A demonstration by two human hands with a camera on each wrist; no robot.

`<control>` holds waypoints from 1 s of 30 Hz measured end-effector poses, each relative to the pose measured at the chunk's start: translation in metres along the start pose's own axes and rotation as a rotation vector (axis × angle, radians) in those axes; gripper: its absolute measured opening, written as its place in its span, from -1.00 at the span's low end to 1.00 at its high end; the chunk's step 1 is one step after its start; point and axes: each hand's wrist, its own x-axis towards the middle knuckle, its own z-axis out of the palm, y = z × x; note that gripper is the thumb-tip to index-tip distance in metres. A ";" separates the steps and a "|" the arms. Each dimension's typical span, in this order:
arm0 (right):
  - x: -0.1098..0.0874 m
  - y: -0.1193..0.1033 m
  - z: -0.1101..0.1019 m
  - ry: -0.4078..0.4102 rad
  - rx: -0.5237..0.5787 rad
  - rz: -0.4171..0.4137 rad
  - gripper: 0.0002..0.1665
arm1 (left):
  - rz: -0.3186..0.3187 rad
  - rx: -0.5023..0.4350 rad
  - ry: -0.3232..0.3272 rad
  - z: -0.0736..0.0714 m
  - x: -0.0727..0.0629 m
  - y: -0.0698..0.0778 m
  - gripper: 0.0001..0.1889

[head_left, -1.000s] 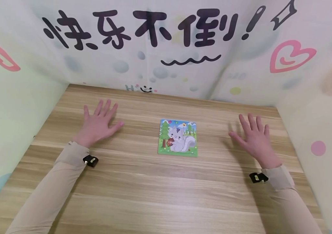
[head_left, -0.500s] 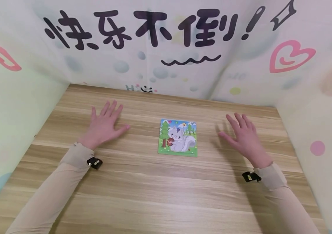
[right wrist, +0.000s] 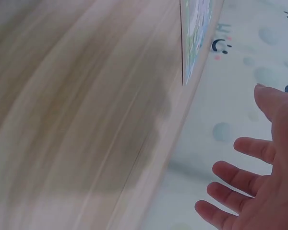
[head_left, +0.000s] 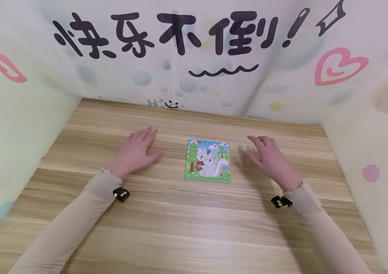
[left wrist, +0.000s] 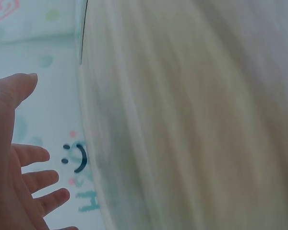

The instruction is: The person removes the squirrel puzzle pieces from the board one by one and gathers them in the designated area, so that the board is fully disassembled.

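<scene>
A square picture board [head_left: 207,161] lies flat near the middle of the table, showing a grey squirrel with a nut among trees. To its left is my left hand [head_left: 134,152], fingers loosely extended, thumb toward the board and apart from it. On the other side my right hand [head_left: 272,160] hovers with relaxed fingers, its thumb near the board's right edge without touching. Neither hand holds anything. In the right wrist view the board [right wrist: 196,33] appears edge-on at the top, beyond the spread fingers [right wrist: 230,178]. Only a sliver of it shows in the left wrist view.
The wood-grain table [head_left: 180,220] is bounded by a printed white cloth backdrop [head_left: 118,80] behind, with similar white walls at left and right. Black wrist cameras [head_left: 121,194] are strapped to both sleeves.
Both hands have moved inward toward the picture board, the left one rightward and the right one leftward. Their fingers have drawn closer together. The board has stayed in place.
</scene>
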 end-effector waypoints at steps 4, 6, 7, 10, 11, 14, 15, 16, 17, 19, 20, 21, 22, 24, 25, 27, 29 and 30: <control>0.008 -0.006 0.005 -0.011 0.004 -0.031 -0.30 | 0.006 0.009 -0.025 0.005 0.004 0.013 -0.07; 0.012 -0.010 0.006 -0.011 0.008 -0.046 -0.31 | 0.016 0.007 -0.033 0.008 0.006 0.020 -0.08; 0.014 -0.011 0.007 -0.012 0.008 -0.055 -0.31 | 0.022 0.003 -0.038 0.010 0.008 0.023 -0.08; 0.020 -0.015 0.010 -0.021 0.011 -0.073 -0.32 | 0.039 -0.024 -0.048 0.014 0.013 0.034 -0.09; 0.022 -0.017 0.012 -0.028 0.013 -0.077 -0.32 | 0.043 -0.036 -0.050 0.015 0.014 0.037 -0.09; 0.029 -0.023 0.015 -0.047 0.024 -0.091 -0.33 | 0.045 -0.063 -0.061 0.017 0.019 0.046 -0.10; 0.032 -0.024 0.016 -0.053 0.028 -0.092 -0.33 | 0.048 -0.067 -0.067 0.017 0.020 0.049 -0.10; 0.034 -0.027 0.017 -0.061 0.033 -0.094 -0.32 | 0.050 -0.068 -0.074 0.018 0.022 0.052 -0.10; 0.037 -0.029 0.018 -0.068 0.037 -0.096 -0.32 | 0.053 -0.065 -0.083 0.018 0.024 0.054 -0.10; 0.042 -0.033 0.020 -0.086 0.044 -0.097 -0.32 | 0.054 -0.064 -0.103 0.018 0.028 0.059 -0.10; 0.044 -0.035 0.021 -0.096 0.046 -0.098 -0.31 | 0.055 -0.060 -0.113 0.019 0.029 0.060 -0.10; 0.047 -0.037 0.022 -0.107 0.047 -0.096 -0.31 | 0.055 -0.059 -0.121 0.019 0.031 0.062 -0.10; 0.049 -0.038 0.023 -0.118 0.050 -0.094 -0.30 | 0.054 -0.062 -0.128 0.020 0.033 0.063 -0.09; 0.054 -0.042 0.026 -0.139 0.048 -0.095 -0.29 | 0.051 -0.061 -0.135 0.023 0.036 0.064 -0.08; 0.056 -0.043 0.028 -0.148 0.048 -0.095 -0.29 | 0.049 -0.062 -0.138 0.024 0.037 0.065 -0.08; 0.060 -0.046 0.033 -0.170 0.054 -0.095 -0.29 | 0.049 -0.062 -0.146 0.027 0.039 0.065 -0.07; 0.064 -0.049 0.037 -0.185 0.059 -0.102 -0.30 | 0.051 -0.059 -0.153 0.030 0.041 0.065 -0.06; 0.065 -0.050 0.038 -0.190 0.066 -0.107 -0.32 | 0.053 -0.057 -0.158 0.030 0.041 0.066 -0.05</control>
